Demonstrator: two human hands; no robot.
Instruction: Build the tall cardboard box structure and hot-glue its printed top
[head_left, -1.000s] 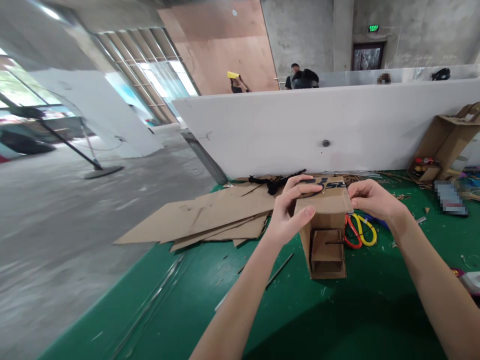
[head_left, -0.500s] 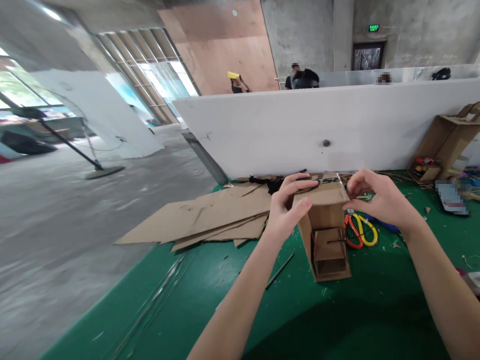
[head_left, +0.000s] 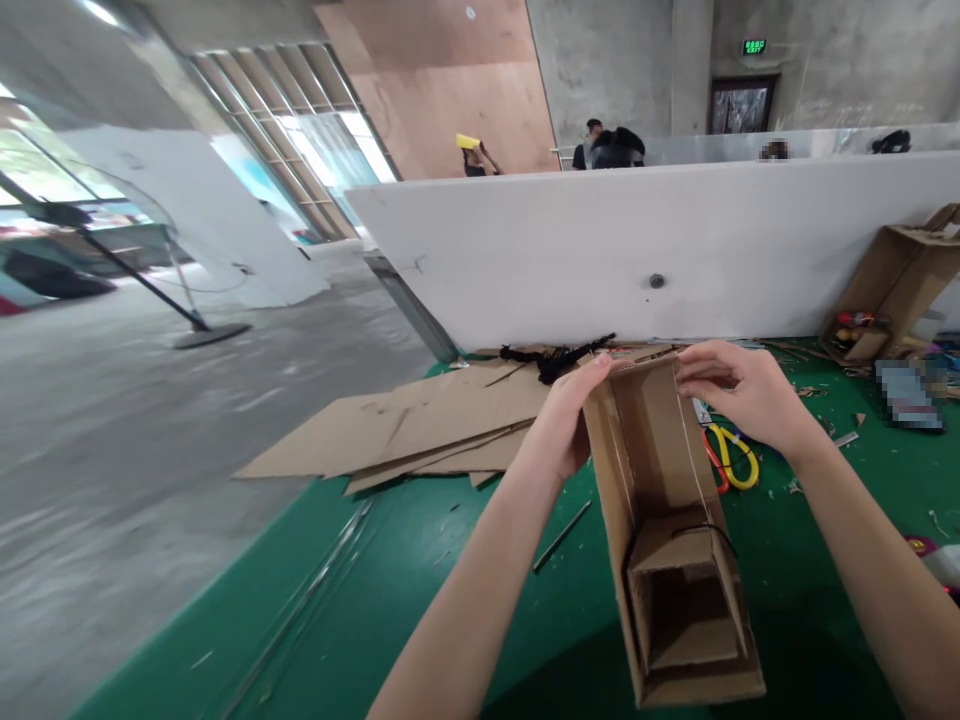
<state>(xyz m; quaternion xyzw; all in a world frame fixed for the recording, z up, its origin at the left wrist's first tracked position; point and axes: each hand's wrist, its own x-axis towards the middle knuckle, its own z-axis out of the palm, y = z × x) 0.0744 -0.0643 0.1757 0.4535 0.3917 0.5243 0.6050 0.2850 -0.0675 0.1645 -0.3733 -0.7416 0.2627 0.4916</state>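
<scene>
I hold a tall open-fronted cardboard box (head_left: 667, 520) over the green table (head_left: 480, 620), tilted so its open face points at me. A smaller cardboard compartment sits inside its lower end, and a thin black cord loops over it. My left hand (head_left: 566, 425) grips the box's upper left edge with fingers wrapped behind it. My right hand (head_left: 739, 390) pinches the upper right corner. Yellow and orange scissors (head_left: 731, 455) lie on the table just under my right wrist.
Flat cardboard sheets (head_left: 420, 430) lie left of the box, with a black tangled object (head_left: 555, 360) behind them. A white partition (head_left: 675, 250) backs the table. An open carton (head_left: 892, 290) stands at the far right. People stand beyond the partition. The table's left edge drops to concrete floor.
The box has been lifted and tipped toward me, so its base now comes close and its inside shows. Both hands stayed at its top edge.
</scene>
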